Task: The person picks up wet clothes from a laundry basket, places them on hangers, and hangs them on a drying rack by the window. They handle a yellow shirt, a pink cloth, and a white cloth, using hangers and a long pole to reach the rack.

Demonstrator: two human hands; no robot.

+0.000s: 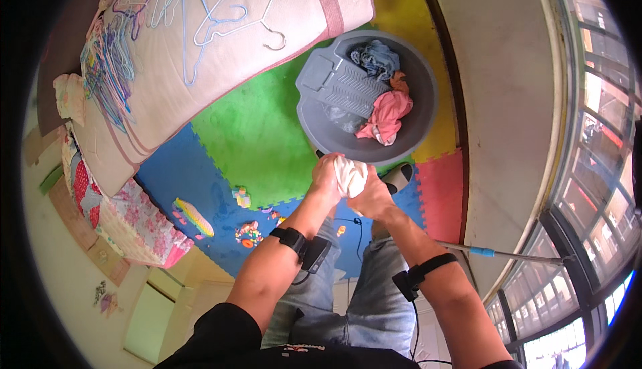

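Both my left hand (326, 177) and my right hand (370, 194) are closed on a bunched white cloth (350, 175), one at each side of it. The cloth is held at the near rim of a grey plastic washtub (430, 118) with a built-in ribbed washboard (358, 87). Inside the tub, a pink garment (388, 113) lies at the right, a brown-orange cloth (399, 82) just beyond it, and a blue denim-like garment (377, 60) at the far side. A little sudsy water (343, 118) shows at the tub's bottom left.
Foam puzzle mats (241, 118) cover the floor. A bed-like padded surface (256, 50) at the upper left bears many wire hangers (113, 68). Small toys (249, 232) lie left of my legs. A slipper (399, 177) sits by the tub; a metal pole (516, 256) leans near the barred window.
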